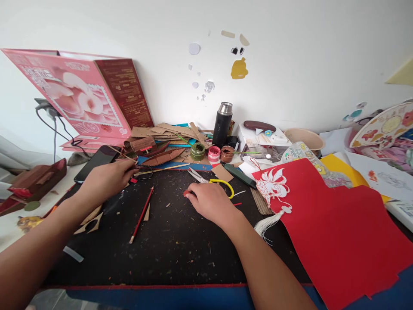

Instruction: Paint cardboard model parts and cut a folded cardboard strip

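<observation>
Right hand [206, 199] pinches a reddish scrap [186, 193], scissors [199, 177] crowding behind; left hand [109, 175] curled, grip unclear; pencil [141, 215] between.

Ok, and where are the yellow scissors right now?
In the head view, near the middle, the yellow-handled scissors lie on the black mat, just beyond the right hand and in front of the paint jars.

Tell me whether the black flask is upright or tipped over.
Upright: the black flask stands with its silver cap at the top, behind the pink paint jar.
</observation>
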{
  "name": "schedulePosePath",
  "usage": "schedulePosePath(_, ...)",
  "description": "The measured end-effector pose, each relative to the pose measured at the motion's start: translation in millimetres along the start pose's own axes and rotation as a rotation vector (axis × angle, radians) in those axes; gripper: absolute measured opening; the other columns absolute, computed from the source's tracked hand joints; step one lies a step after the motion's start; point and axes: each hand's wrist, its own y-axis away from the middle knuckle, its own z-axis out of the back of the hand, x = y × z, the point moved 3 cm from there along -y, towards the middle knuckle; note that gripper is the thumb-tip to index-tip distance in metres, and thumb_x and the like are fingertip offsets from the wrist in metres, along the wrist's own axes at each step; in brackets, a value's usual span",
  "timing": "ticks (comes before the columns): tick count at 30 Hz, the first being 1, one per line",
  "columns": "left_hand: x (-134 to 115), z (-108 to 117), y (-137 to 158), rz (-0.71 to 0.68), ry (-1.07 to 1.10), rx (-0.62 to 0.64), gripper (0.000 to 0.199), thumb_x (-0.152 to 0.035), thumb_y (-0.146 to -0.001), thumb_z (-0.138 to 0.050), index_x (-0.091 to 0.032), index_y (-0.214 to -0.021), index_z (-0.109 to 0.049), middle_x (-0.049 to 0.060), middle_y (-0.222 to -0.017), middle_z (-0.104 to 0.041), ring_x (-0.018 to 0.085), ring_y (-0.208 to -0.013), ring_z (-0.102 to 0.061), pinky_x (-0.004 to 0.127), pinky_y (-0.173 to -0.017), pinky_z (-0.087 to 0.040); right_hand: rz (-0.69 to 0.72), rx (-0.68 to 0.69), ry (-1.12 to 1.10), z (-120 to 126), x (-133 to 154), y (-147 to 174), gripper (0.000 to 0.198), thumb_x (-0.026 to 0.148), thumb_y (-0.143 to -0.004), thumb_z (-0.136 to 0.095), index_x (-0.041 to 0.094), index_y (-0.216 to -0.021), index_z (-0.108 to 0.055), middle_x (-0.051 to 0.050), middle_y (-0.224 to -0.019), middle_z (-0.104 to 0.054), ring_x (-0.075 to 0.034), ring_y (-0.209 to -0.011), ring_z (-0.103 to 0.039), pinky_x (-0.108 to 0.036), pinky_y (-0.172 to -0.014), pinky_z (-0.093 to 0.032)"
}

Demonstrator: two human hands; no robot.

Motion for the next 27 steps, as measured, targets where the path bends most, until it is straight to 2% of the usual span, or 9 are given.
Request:
schedulePosePath(3, 1.2, -2.6, 1.0, -0.037, 0.049, -0.013, 0.049, -0.041, -0.104, -0.029, -0.025, -0.126, -0.069, 0.014, -0.132, -0.077, 0.034, -0.107, -0.077, 0.039, -0.073, -0.053, -0.002, 0.006, -0.003, 0.5, 0.3, 0.3, 0.026, 0.037, -0.111, -0.055, 0.021, -0.114, -0.076, -0.009, -0.104, -0.082, -0.026, -0.095, -0.077, -0.035, -0.08, -0.05)
schedulePosePath(5, 1.4, -2.3, 2.2, -0.036, 0.073, -0.037, 0.049, -0.042, -0.103, -0.031, -0.024, -0.13, -0.068, 0.014, -0.136, -0.075, 0.035, -0.109, -0.076, 0.04, -0.076, -0.054, -0.004, 0.011, -0.001, 1.2, 0.9, 0.6, 0.027, 0.037, -0.111, -0.054, 0.021, -0.114, -0.076, -0.009, -0.103, -0.082, -0.026, -0.095, -0.077, -0.035, -0.08, -0.05)
schedulePosePath(11, 0.1, 2.3, 5.7, -0.006, 0.06, -0.048, 0.053, -0.054, -0.103, -0.032, -0.024, -0.113, -0.074, 0.015, -0.124, -0.078, 0.039, -0.101, -0.077, 0.042, -0.072, -0.053, 0.0, 0.006, -0.006, 2.4, 1.9, 0.9, 0.026, 0.036, -0.111, -0.055, 0.021, -0.114, -0.076, -0.008, -0.104, -0.083, -0.027, -0.095, -0.077, -0.035, -0.079, -0.05)
schedulePosePath(14, -1.9, 4.7, 7.6, -0.003, 0.054, -0.06, 0.052, -0.05, -0.104, -0.03, -0.024, -0.119, -0.073, 0.014, -0.129, -0.077, 0.037, -0.103, -0.076, 0.042, -0.072, -0.054, 0.0, 0.006, 0.001, 2.5, 1.5, 0.4, 0.026, 0.036, -0.111, -0.055, 0.02, -0.113, -0.076, -0.008, -0.103, -0.083, -0.027, -0.095, -0.077, -0.035, -0.078, -0.05)
schedulePosePath(17, -6.7, 5.2, 8.6, -0.077, 0.095, -0.097, 0.048, -0.038, -0.104, -0.031, -0.025, -0.128, -0.071, 0.012, -0.139, -0.072, 0.033, -0.117, -0.072, 0.041, -0.082, -0.057, 0.005, -0.002, 0.013, 3.1, 1.4, 0.1, 0.026, 0.036, -0.111, -0.055, 0.02, -0.113, -0.076, -0.008, -0.103, -0.083, -0.027, -0.094, -0.078, -0.036, -0.076, -0.05)
schedulePosePath(21, -13.7, -0.1, 7.0, -0.227, 0.081, -0.073, 0.047, -0.025, -0.099, -0.036, -0.024, -0.124, -0.075, 0.013, -0.134, -0.071, 0.032, -0.124, -0.067, 0.044, -0.098, -0.055, 0.005, -0.001, 0.019, 3.2, 1.6, 0.4, 0.026, 0.036, -0.111, -0.056, 0.019, -0.112, -0.076, -0.008, -0.102, -0.083, -0.027, -0.094, -0.078, -0.035, -0.075, -0.05)
schedulePosePath(24, -12.7, -2.6, 5.7, -0.204, 0.037, -0.062, 0.047, -0.022, -0.099, -0.036, -0.019, -0.125, -0.075, 0.016, -0.134, -0.071, 0.034, -0.122, -0.067, 0.049, -0.102, -0.054, 0.005, 0.001, 0.013, 3.1, 2.2, 0.6, 0.026, 0.036, -0.111, -0.055, 0.019, -0.111, -0.076, -0.008, -0.103, -0.083, -0.027, -0.095, -0.078, -0.035, -0.075, -0.05)
schedulePosePath(27, -12.2, -0.1, 7.9, -0.173, 0.03, -0.084, 0.047, -0.025, -0.103, -0.033, -0.016, -0.125, -0.074, 0.016, -0.135, -0.072, 0.033, -0.123, -0.066, 0.047, -0.104, -0.053, 0.008, 0.001, 0.021, 2.9, 2.8, 0.8, 0.027, 0.036, -0.111, -0.055, 0.019, -0.111, -0.076, -0.009, -0.102, -0.083, -0.028, -0.094, -0.078, -0.035, -0.075, -0.049)
